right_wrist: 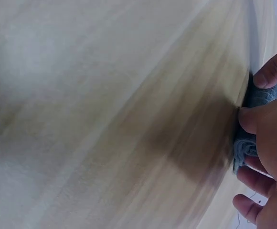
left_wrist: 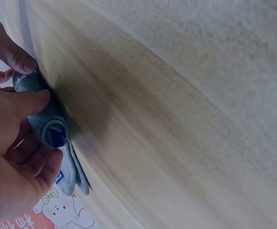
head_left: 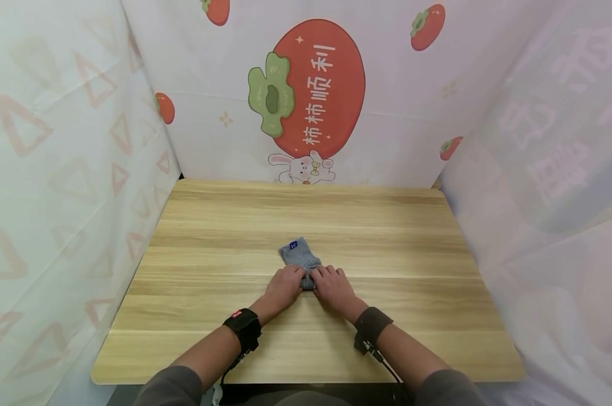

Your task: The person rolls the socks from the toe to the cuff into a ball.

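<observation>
Grey ribbed socks (head_left: 298, 252) with a small dark blue label (head_left: 293, 245) lie on the table, their near end rolled up and the far end flat. My left hand (head_left: 285, 283) grips the left side of the roll, and my right hand (head_left: 334, 288) grips its right side. In the left wrist view, the roll (left_wrist: 40, 117) shows its coiled end, with the left thumb on the near side and fingers curled around beyond. From the right wrist, the right thumb presses the roll (right_wrist: 246, 149); the hands hide parts of it.
The wooden table (head_left: 387, 237) has rounded corners and reaches to a printed cloth backdrop (head_left: 397, 113). Cloth walls hang at the left (head_left: 57, 186) and right (head_left: 554, 225). Both wrists wear dark straps (head_left: 243, 327) with cables running toward the body.
</observation>
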Demonstrator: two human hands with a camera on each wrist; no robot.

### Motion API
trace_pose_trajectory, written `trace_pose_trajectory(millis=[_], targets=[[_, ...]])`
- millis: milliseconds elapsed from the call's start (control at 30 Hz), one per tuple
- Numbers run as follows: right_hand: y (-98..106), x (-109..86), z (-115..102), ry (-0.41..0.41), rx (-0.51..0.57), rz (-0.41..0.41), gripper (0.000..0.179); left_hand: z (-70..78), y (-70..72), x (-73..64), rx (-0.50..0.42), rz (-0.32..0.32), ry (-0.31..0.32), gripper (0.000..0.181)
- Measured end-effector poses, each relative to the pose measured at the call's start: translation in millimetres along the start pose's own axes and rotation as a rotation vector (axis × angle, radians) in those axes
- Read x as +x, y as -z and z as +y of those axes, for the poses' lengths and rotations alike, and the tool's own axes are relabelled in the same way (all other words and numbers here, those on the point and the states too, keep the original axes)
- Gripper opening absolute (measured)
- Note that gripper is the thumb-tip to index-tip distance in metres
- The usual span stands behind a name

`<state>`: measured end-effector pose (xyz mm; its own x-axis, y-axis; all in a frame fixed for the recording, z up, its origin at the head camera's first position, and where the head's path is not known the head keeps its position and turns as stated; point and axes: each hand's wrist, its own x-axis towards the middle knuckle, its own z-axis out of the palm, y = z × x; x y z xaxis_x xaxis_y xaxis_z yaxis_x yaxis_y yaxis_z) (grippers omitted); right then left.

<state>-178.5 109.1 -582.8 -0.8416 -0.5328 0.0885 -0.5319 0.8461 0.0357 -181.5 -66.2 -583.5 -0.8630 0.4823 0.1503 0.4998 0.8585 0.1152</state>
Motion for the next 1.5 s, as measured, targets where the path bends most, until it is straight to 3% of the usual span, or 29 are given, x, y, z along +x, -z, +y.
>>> trace_pose_trajectory(millis=[133, 367, 700, 967, 1100, 1300, 1500], targets=[[1.9, 3.1, 0.5, -0.008, 0.025, -0.004, 0.027, -0.2, 2.7, 1.7, -0.032, -0.039, 0.045, 0.026], [6.2, 9.5, 3.3, 0.001, 0.062, -0.026, 0.024, -1.5, 10.1, 5.5, -0.125, -0.162, 0.144, 0.026], [13.4, 24.5, 7.6, -0.054, 0.194, -0.168, 0.021, -2.7, 14.6, 10.2, -0.082, -0.173, 0.188, 0.020], [13.1, 34.0, 11.1, -0.081, 0.255, -0.197, 0.020, -6.0, 8.6, 20.1, -0.112, -0.243, 0.250, 0.016], [16.2, 37.6, 9.1, -0.114, 0.289, -0.222, 0.023, -9.8, 7.0, 23.5, -0.131, -0.233, 0.283, 0.018], [16.9, 40.1, 7.1, -0.172, 0.282, -0.215, 0.019, -13.5, 9.4, 25.7, -0.261, -0.182, 0.320, 0.014], [12.5, 41.4, 6.8, -0.192, 0.185, -0.182, 0.013, -16.2, 9.7, 26.3, -0.248, -0.151, 0.304, 0.012]])
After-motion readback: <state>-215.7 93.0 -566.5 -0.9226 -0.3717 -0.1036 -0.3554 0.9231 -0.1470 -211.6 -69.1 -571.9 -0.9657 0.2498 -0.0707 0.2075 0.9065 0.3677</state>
